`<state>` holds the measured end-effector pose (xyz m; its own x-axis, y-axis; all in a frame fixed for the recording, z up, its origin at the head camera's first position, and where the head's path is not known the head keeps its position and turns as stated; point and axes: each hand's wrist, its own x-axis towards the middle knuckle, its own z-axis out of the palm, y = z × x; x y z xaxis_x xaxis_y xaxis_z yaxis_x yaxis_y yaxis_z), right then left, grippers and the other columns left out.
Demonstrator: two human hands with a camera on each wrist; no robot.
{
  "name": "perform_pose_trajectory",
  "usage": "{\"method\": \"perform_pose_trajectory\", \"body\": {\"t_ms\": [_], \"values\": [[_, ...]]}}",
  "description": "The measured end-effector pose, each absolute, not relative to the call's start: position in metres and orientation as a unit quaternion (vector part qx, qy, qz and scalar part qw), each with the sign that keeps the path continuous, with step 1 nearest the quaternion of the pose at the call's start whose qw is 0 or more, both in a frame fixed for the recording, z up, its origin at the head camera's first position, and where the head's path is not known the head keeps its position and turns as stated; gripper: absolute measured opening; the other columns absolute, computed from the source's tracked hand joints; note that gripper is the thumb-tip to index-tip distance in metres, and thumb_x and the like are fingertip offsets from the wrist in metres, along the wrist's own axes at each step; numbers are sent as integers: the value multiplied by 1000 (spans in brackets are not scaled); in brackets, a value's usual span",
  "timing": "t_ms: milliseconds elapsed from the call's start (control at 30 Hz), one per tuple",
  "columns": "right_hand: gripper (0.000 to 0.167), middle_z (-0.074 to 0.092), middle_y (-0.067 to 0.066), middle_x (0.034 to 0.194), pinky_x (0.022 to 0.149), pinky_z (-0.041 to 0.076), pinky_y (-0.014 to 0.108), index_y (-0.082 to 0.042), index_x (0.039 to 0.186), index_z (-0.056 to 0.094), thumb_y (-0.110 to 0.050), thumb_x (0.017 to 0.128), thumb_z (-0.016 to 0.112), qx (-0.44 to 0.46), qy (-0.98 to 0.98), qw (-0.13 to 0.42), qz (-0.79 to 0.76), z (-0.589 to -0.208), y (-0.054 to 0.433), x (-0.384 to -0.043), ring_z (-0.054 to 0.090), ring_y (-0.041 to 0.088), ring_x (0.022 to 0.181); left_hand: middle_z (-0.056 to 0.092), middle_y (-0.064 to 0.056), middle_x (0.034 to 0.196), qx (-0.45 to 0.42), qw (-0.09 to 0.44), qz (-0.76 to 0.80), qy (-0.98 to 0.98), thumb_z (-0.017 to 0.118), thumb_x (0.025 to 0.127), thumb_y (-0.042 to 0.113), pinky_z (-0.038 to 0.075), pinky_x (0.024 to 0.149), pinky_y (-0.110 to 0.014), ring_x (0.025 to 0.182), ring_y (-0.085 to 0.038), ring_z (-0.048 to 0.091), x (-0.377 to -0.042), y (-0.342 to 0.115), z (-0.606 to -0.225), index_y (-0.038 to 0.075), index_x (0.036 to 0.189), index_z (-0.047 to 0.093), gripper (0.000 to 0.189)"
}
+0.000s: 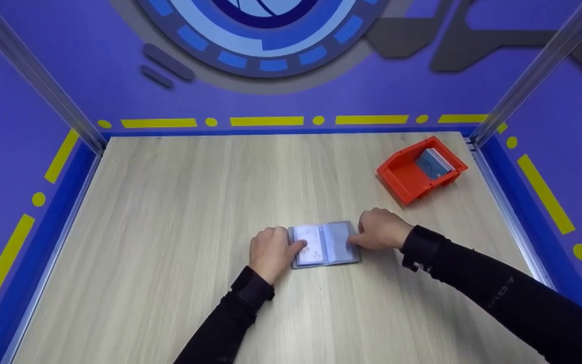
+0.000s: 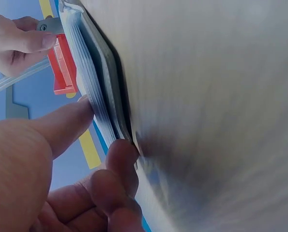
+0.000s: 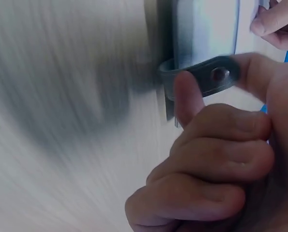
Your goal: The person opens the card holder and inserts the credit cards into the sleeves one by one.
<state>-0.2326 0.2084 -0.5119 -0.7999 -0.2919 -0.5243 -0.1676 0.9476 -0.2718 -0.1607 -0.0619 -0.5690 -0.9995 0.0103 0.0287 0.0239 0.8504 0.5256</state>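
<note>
A small grey card holder (image 1: 340,243) lies open on the table with its clear sleeves facing up, a white printed card (image 1: 309,246) in the left sleeve. My left hand (image 1: 270,251) pinches its left edge, thumb on top of the sleeves and curled fingers at the cover's underside. In the left wrist view its sleeves (image 2: 88,67) fan in thin layers above the cover. At the opposite edge my right hand (image 1: 381,230) pinches the holder's dark strap (image 3: 199,77), which bears a round metal snap (image 3: 220,74); the other fingers are curled in.
An orange-red open bin (image 1: 404,182) stands at the back right of the wood-grain table (image 1: 180,202), with a stack of cards (image 1: 432,163) inside. Blue panels (image 1: 68,76) enclose the table at the back and on both sides.
</note>
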Motion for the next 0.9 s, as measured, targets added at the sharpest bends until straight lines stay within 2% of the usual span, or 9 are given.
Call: {"method": "perform_pose_trajectory", "body": {"t_ms": [167, 300, 433, 600, 900], "values": [[32, 47, -2, 66, 60, 37, 32, -11, 77, 71, -30, 103, 67, -139, 938, 292, -123, -502, 219, -233, 49, 18, 65, 39, 9, 63, -8, 11, -275, -961, 89, 92, 48, 32, 50, -31, 56, -11, 39, -161, -62, -569, 22, 59, 39, 65], [32, 44, -3, 64, 59, 34, 33, -11, 77, 72, -26, 104, 63, -134, 936, 290, -146, -493, 225, -232, 45, 18, 63, 38, 10, 62, -10, 10, -273, -962, 87, 94, 48, 30, 50, -30, 56, -10, 39, -161, -62, -569, 22, 58, 39, 66], [34, 40, -4, 62, 58, 32, 33, -13, 73, 69, -25, 104, 62, -121, 937, 286, -157, -489, 235, -230, 42, 18, 61, 42, 11, 61, -17, 9, -265, -964, 82, 98, 49, 31, 50, -29, 56, -9, 40, -162, -61, -569, 21, 56, 46, 62], [36, 39, -3, 62, 58, 33, 33, -13, 73, 69, -27, 105, 62, -105, 937, 286, -169, -487, 253, -228, 43, 19, 62, 59, 6, 63, -22, 12, -250, -968, 80, 100, 44, 39, 54, -31, 58, -11, 50, -163, -61, -569, 18, 60, 63, 51], [39, 40, -2, 62, 58, 32, 32, -14, 72, 69, -29, 107, 63, -123, 938, 280, -166, -460, 256, -224, 42, 19, 60, 67, 1, 67, -39, 23, -263, -964, 80, 99, 30, 46, 58, -35, 60, -14, 53, -159, -61, -568, 16, 64, 72, 38]]}}
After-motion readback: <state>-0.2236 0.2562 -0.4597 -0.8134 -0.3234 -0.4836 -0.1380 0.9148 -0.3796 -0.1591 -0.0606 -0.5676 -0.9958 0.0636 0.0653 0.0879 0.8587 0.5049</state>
